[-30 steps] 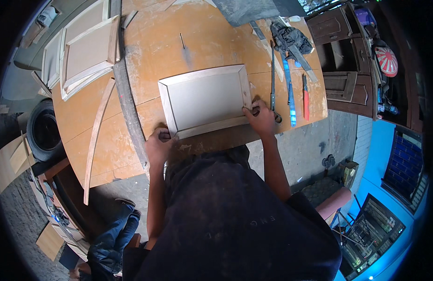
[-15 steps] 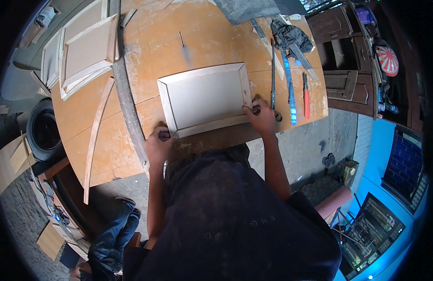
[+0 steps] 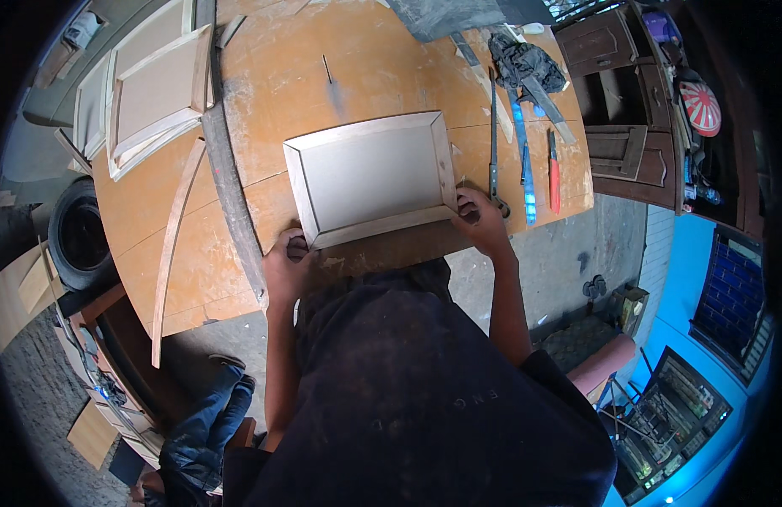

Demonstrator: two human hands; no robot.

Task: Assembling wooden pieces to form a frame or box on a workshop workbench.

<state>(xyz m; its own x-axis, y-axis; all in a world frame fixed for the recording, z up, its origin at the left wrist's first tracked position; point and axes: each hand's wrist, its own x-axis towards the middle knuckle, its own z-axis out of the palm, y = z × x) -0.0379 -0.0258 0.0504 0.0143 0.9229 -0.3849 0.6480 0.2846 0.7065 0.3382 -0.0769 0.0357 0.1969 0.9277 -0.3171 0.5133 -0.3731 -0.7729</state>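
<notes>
The right hand (image 3: 484,221) has shifted right; ahead, the panel (image 3: 370,180) lies lengthwise between it and the left hand (image 3: 286,258), both curled at near corners, grip unclear.

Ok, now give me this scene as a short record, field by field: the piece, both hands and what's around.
Workpiece: pale rectangular wood-framed panel
Surface: orange-brown scuffed wooden table
Left hand: fingers curled at the panel's near left corner; grip unclear
Right hand: fingers curled at the near right corner; grip unclear
Right of panel: long thin dark tool, narrow blue strip, slim red-handled tool
Left of panel: long, thin, curved-looking wooden strip
Far left: pale wood-framed panels, some stacked
</notes>
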